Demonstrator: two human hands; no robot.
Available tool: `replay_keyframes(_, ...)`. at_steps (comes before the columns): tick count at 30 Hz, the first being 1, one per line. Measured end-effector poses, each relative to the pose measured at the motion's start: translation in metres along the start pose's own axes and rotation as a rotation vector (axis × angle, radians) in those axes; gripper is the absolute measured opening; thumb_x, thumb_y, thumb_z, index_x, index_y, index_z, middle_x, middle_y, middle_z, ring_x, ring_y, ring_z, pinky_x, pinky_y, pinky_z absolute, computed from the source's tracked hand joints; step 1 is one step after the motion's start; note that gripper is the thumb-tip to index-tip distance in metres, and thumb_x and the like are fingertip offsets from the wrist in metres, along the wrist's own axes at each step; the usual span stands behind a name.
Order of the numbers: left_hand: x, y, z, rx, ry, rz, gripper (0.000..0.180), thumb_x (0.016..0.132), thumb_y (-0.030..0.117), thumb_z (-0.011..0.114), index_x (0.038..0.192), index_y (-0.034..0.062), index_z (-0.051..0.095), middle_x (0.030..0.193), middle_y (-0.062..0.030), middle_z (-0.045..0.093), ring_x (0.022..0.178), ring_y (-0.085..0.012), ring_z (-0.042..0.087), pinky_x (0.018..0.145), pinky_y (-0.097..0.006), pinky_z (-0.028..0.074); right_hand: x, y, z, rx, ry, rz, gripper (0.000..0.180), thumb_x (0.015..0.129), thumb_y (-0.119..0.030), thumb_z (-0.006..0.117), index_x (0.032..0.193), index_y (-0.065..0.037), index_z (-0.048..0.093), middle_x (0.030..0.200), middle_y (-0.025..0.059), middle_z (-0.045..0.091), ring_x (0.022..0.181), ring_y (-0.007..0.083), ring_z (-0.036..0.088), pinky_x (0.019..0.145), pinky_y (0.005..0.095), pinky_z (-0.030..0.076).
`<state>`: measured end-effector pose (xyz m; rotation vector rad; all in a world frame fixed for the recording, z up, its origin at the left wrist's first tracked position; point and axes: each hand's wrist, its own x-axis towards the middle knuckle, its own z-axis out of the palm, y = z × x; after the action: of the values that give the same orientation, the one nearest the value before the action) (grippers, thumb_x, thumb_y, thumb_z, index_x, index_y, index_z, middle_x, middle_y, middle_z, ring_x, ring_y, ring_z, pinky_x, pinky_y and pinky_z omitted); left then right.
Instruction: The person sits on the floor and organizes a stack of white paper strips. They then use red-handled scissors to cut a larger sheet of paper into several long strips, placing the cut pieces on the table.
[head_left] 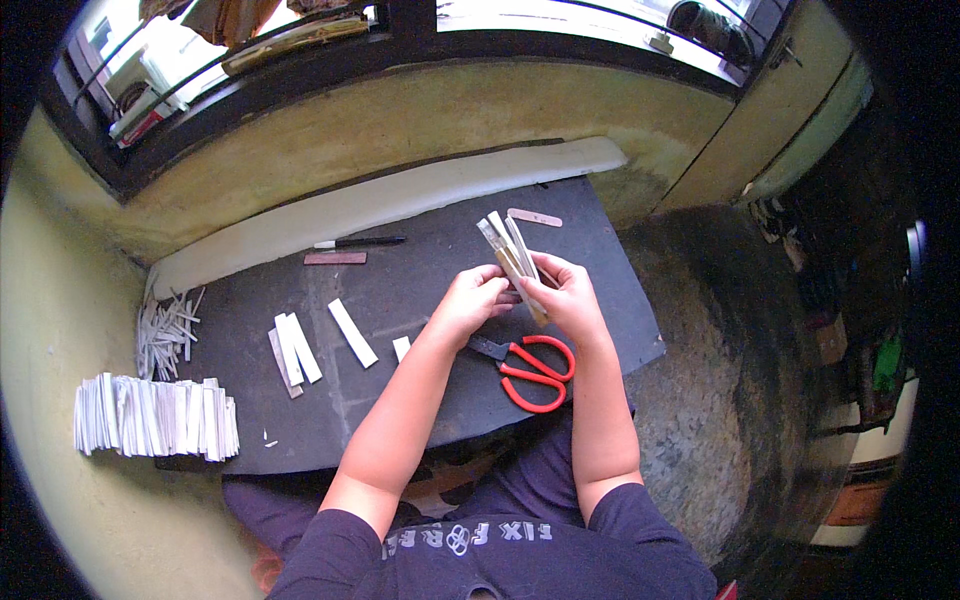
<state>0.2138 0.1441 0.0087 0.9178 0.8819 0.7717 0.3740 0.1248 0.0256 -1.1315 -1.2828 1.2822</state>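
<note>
Both of my hands meet over the right half of the dark tabletop, around a bundle of narrow white and tan strips [508,245]. My right hand [568,300] is closed on the bundle from the right, its thumb across the strips. From the left, my left hand [472,302] has its fingers bent against the bundle's lower part; some fingertips are hidden. The strips fan slightly apart at their upper ends. Just below my hands lie scissors with red handles [538,407] and dark blades. White strips [297,348] lie left of my left forearm, with a single one [353,333] nearer it.
A stack of white strips [155,417] stands at the table's left edge, below a heap of thin offcuts [168,333]. A long pale slab [400,207] lies along the wall. Near it are a black pen [370,241], a brown strip [335,258] and a rounded flat stick [535,217].
</note>
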Motion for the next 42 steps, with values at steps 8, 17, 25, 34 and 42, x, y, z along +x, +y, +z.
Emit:
replay_keyframes(8,-0.021,0.018,0.003,0.147,0.014,0.231,0.025,0.092,0.013,0.050,0.111,-0.0006,0.059,0.101,-0.0068,0.063,0.087,-0.0153,0.062,0.077,-0.028,0.051,-0.027,-0.032,0.025,-0.170,0.076,-0.113,0.034,0.082,-0.002,0.060,0.115,0.002,0.056,0.094,0.0032,0.063,0.083,0.0070,0.057,0.074,0.0226,0.047)
replay_keyframes(17,-0.105,0.041,-0.027,0.003,0.130,0.381,0.026,0.091,0.013,0.052,0.112,-0.0009,0.058,0.097,-0.0069,0.064,0.087,-0.0155,0.062,0.078,-0.030,0.052,-0.048,-0.057,0.104,-0.446,0.120,-0.565,0.029,0.083,0.000,0.058,0.112,-0.001,0.058,0.083,0.0013,0.060,0.066,0.0033,0.052,0.054,0.0198,0.044)
replay_keyframes(25,-0.222,0.045,-0.108,0.156,0.363,0.545,0.025,0.091,0.009,0.052,0.112,-0.0042,0.055,0.096,-0.0076,0.062,0.087,-0.0145,0.061,0.080,-0.028,0.050,-0.063,-0.082,0.218,-0.413,-0.263,-0.547,0.031,0.080,0.000,0.059,0.111,0.000,0.058,0.088,0.0138,0.061,0.073,0.0212,0.061,0.063,0.0283,0.048)
replay_keyframes(34,-0.326,0.051,-0.180,0.119,0.632,0.623,0.037,0.091,0.007,0.048,0.125,-0.0034,0.042,0.117,-0.0138,0.054,0.105,-0.0207,0.056,0.091,-0.031,0.044,-0.040,-0.105,0.340,-0.379,-0.545,-0.469,0.033,0.080,-0.004,0.060,0.113,-0.001,0.057,0.091,0.0155,0.062,0.077,0.0229,0.063,0.064,0.0305,0.048)
replay_keyframes(42,-0.333,0.044,-0.185,0.068,0.675,0.731,0.040,0.088,0.003,0.048,0.127,0.0006,0.041,0.134,-0.0118,0.042,0.125,-0.0209,0.038,0.100,-0.032,0.032,0.060,-0.044,0.463,-0.751,-0.788,-0.452,0.033,0.076,-0.016,0.063,0.105,0.000,0.061,0.076,0.0170,0.065,0.067,0.0291,0.061,0.065,0.0362,0.048)
